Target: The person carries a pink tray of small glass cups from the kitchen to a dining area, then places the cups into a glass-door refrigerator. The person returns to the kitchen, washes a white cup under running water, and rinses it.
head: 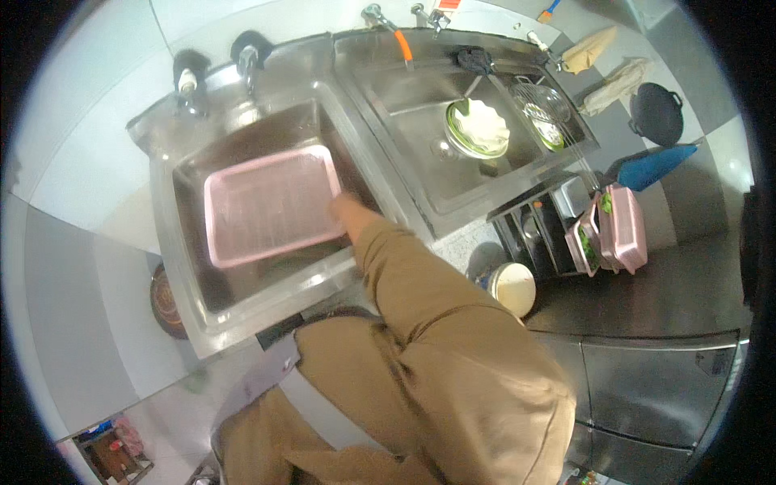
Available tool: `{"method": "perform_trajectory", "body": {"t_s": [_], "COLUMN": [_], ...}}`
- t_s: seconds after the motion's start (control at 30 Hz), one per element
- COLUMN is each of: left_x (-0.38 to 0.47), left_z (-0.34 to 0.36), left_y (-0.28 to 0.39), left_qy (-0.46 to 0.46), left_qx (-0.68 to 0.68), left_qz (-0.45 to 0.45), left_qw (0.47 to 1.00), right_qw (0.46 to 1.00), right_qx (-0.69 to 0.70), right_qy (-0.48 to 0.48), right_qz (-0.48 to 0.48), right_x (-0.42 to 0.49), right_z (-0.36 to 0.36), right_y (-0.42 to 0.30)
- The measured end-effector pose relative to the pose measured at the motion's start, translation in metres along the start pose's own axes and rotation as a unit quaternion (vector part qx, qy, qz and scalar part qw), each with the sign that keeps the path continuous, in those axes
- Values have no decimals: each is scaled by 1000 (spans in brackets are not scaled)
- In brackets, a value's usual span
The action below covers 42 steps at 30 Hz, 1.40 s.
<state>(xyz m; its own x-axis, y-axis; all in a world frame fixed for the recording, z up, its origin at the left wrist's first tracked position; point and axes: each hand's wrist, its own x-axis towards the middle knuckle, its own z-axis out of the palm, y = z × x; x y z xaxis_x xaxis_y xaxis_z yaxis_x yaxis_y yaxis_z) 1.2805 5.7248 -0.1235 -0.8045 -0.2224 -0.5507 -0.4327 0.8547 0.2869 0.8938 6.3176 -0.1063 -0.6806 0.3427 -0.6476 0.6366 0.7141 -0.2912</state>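
A shallow pink plastic tray lies at a slight tilt within the left steel sink basin. At the tray's right rim is my right hand, gripping that edge; its fingers are blurred and partly hidden. My right arm, in a brown sleeve, reaches across from the lower right. My left hand is out of view. Above the tray, a tap comes out of the wall.
The right basin holds stacked green-and-white scalloped dishes and a wire strainer. Pink trays with greens stand on the counter at right, near a white-lidded tub. A black pan hangs on the wall.
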Motion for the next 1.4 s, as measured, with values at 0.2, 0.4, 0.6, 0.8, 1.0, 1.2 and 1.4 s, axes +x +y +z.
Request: {"method": "perform_trajectory", "body": {"t_s": [0.2,0.4,0.6,0.8,1.0,1.2,1.4], "left_x": [-21,-36,-53,-123,-158,-155,-152], "left_z": [-2,2,11,46,78,83,70], "left_y": [18,26,26,4,15,36,56], "left_qy": [14,31,57,102,124,202,197], "left_qx": [2,-8,-25,-67,-110,-93,-101], "left_qz": [-45,-68,-68,-83,-123,-46,-79], "left_qw": [999,997,996,989,978,974,972], "right_qw": [991,985,990,991,873,850,887], "right_qx": [97,132,100,70,398,421,225], "right_qy": [87,86,76,7,-92,-59,81], "right_qz": [-23,-67,-63,-115,-266,-311,-395], "right_x": [-6,23,36,12,-44,-138,-212], "right_z": [22,7,18,-5,-63,-124,-168], "right_y": [-15,-16,-17,-25,-10,-29,-37]}}
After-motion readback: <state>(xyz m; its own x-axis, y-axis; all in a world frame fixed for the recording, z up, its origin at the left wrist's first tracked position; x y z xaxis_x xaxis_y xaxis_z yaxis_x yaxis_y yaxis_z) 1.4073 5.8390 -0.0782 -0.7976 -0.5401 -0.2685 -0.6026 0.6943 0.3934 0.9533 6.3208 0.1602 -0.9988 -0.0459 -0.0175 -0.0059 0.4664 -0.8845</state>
